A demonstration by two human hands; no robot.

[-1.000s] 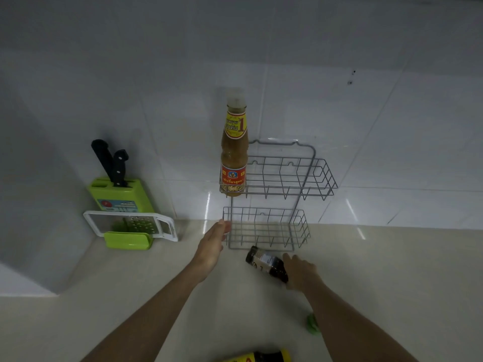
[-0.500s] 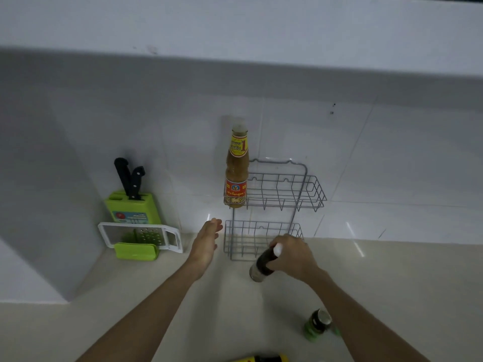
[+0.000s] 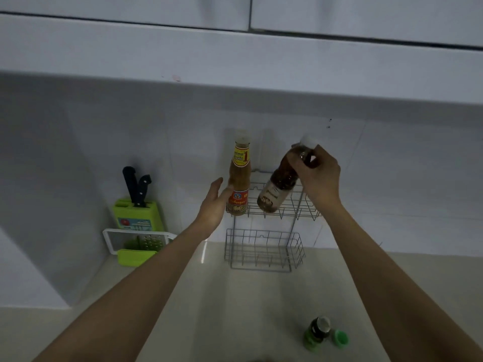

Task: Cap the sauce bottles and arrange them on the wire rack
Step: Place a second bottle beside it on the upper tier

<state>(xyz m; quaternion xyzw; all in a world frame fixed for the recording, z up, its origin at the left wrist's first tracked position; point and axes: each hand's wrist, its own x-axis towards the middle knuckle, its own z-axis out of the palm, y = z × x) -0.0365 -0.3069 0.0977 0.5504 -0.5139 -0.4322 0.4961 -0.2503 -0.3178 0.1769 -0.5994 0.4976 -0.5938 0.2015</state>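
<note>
A two-tier grey wire rack (image 3: 264, 253) stands against the tiled wall. A tall capped brown sauce bottle (image 3: 239, 176) with a yellow and red label stands at the left end of its upper basket. My right hand (image 3: 320, 178) grips the neck of a dark sauce bottle (image 3: 278, 186) with a white cap, held tilted over the upper basket, its base at the basket's rim. My left hand (image 3: 213, 207) is open, fingers apart, just left of the tall bottle. A small green-labelled bottle (image 3: 316, 333) stands uncapped on the counter, its green cap (image 3: 340, 338) beside it.
A green knife block (image 3: 138, 215) with two black-handled knives stands in the left corner, a white-framed grater (image 3: 137, 241) leaning in front of it. White wall cabinets (image 3: 235, 48) hang overhead. The rack's lower basket holds nothing.
My right hand has lifted the dark bottle from the counter up to the upper basket. My left hand has risen from beside the lower basket to beside the tall bottle. The view tilted up.
</note>
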